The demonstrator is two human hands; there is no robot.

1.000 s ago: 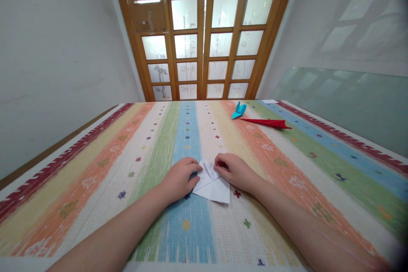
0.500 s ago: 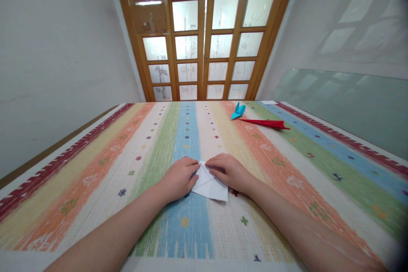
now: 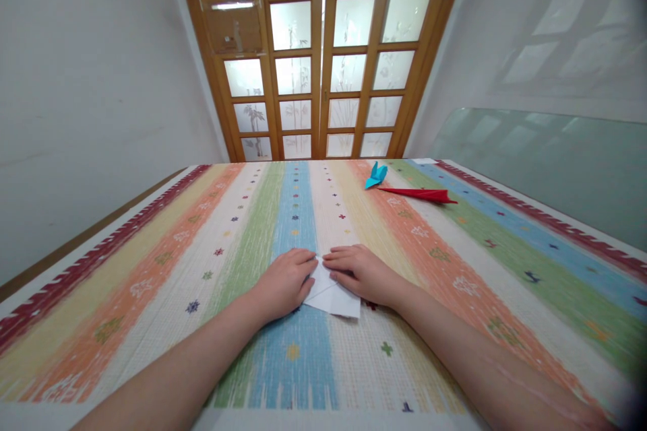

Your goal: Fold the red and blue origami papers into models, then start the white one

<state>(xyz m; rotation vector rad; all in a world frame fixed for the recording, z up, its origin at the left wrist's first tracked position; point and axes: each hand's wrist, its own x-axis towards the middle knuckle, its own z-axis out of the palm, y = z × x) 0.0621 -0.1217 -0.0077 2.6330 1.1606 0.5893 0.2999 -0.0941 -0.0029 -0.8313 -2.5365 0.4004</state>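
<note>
A small folded sheet of white paper [image 3: 333, 297] lies on the striped tablecloth, with crease lines across it and its narrow end pointing away from me. My left hand [image 3: 288, 283] is closed on its left edge, thumb and fingers together near the far tip. From the other side my right hand [image 3: 361, 274] grips the right edge close to that tip, its fingers bent over the paper. Fingertips of both hands nearly meet there and hide part of the upper folds.
On the far right of the striped tablecloth [image 3: 242, 350] rest a blue folded-paper figure [image 3: 376, 176] and a long, pointed red folded-paper piece [image 3: 422, 195]. Beyond the table stands a wooden door [image 3: 323, 67] with glass panes. A pale green glass panel [image 3: 546, 155] leans by the right wall.
My right hand has shifted slightly left along the paper toward the tip, fingers lying flatter over it. My left hand and the paper stay nearly in place.
</note>
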